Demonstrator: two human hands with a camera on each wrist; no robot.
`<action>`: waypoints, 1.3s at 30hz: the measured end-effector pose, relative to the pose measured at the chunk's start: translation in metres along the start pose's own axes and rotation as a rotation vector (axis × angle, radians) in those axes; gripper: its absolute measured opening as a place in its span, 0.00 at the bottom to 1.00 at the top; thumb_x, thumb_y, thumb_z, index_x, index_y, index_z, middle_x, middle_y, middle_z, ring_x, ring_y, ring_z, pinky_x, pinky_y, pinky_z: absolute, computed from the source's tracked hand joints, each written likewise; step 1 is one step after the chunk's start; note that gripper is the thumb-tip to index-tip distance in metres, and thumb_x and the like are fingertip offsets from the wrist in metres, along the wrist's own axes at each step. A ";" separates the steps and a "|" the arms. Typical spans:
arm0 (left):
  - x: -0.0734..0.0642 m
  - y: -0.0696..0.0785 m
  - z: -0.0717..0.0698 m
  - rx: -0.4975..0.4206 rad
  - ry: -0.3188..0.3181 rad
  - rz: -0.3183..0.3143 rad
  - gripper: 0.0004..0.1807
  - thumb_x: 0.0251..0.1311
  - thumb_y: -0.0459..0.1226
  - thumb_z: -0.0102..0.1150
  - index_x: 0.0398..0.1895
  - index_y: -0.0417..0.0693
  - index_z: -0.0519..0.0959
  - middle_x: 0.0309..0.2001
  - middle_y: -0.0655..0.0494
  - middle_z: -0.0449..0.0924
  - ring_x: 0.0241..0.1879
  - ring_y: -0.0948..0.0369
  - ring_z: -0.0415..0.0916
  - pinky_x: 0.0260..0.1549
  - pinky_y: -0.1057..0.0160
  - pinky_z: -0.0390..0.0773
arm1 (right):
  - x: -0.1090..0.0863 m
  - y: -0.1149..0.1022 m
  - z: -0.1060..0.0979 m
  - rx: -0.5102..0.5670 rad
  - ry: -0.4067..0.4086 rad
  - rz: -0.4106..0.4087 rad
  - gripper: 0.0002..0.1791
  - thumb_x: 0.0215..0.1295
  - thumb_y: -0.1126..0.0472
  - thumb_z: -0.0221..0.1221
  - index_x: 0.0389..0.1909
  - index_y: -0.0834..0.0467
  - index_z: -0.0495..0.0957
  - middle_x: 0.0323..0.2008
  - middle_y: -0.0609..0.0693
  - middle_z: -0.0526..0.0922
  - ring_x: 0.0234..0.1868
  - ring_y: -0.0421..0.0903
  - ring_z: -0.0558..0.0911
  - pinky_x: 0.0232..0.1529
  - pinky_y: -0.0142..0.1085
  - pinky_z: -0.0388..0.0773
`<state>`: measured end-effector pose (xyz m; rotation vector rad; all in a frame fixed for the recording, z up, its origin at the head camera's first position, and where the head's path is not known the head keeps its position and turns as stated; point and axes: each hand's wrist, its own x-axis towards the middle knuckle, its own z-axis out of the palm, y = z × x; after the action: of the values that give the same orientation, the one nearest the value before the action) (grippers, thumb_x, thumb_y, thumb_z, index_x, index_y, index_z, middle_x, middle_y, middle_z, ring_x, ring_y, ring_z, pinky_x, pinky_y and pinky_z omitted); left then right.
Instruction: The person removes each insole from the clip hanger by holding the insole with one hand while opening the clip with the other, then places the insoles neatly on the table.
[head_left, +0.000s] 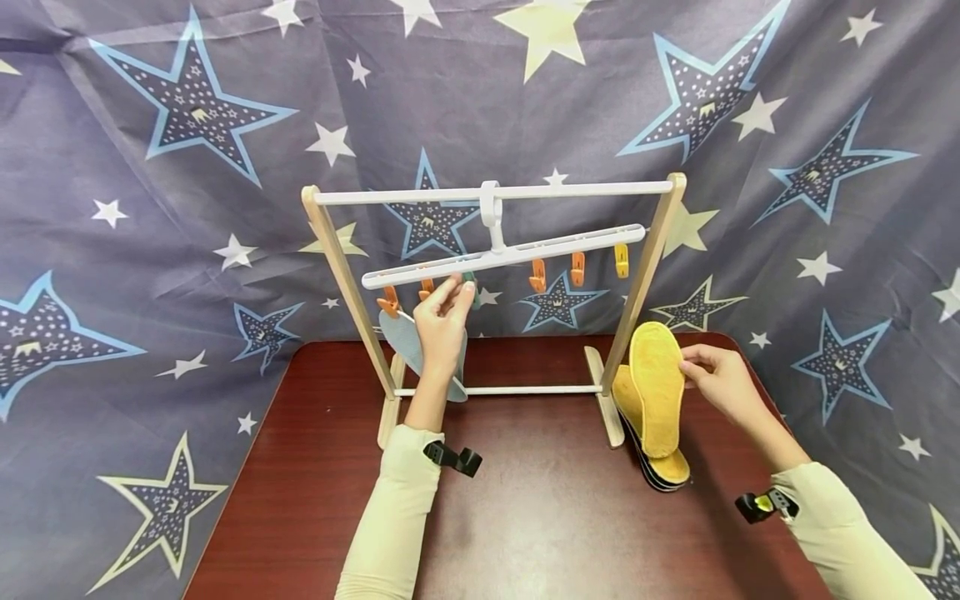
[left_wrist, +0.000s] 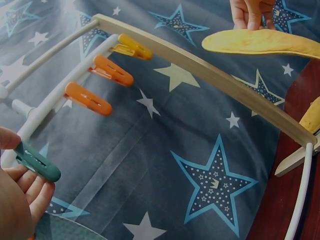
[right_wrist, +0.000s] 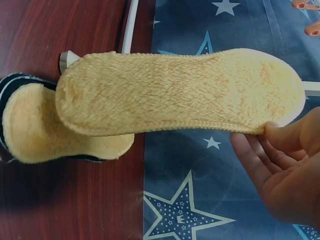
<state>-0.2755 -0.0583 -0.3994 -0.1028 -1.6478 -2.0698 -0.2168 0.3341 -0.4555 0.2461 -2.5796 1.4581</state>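
My right hand pinches a fuzzy yellow insole by its edge, thumb on the near face, and holds it upright. Behind and below it, another yellow insole lies on top of a dark-edged stack on the table. Up at the white hanger, my left hand has thumb and fingers around a green clothespin. A light blue insole hangs from an orange clip at the hanger's left end, partly hidden by the left arm.
A wooden rack with a white top bar carries the tilted hanger. Two orange clips and a yellow clip hang on its right half. The rack stands on a reddish-brown table before a star-patterned cloth.
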 end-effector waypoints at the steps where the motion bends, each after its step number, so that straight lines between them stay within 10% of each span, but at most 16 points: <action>1: 0.000 0.000 0.000 -0.001 -0.003 0.001 0.17 0.63 0.28 0.64 0.53 0.25 0.81 0.42 0.39 0.88 0.32 0.73 0.83 0.40 0.76 0.83 | -0.001 0.000 -0.001 -0.011 -0.006 0.006 0.09 0.69 0.76 0.56 0.45 0.79 0.79 0.36 0.72 0.85 0.27 0.31 0.83 0.28 0.26 0.84; 19: -0.002 0.001 0.000 -0.002 -0.014 0.009 0.17 0.63 0.27 0.64 0.53 0.25 0.81 0.45 0.29 0.85 0.33 0.73 0.84 0.41 0.75 0.84 | -0.006 0.015 -0.001 -0.070 -0.080 0.078 0.07 0.69 0.77 0.55 0.41 0.78 0.79 0.32 0.66 0.86 0.25 0.33 0.82 0.27 0.26 0.84; 39: -0.002 0.001 0.000 0.002 -0.011 0.002 0.18 0.62 0.28 0.64 0.54 0.25 0.81 0.44 0.33 0.87 0.33 0.73 0.83 0.41 0.76 0.83 | -0.004 0.036 0.012 -0.130 0.033 0.044 0.06 0.66 0.77 0.59 0.40 0.76 0.82 0.35 0.71 0.86 0.26 0.30 0.81 0.26 0.21 0.80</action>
<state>-0.2730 -0.0577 -0.3992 -0.1147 -1.6555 -2.0699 -0.2213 0.3421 -0.4925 0.1474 -2.6555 1.2901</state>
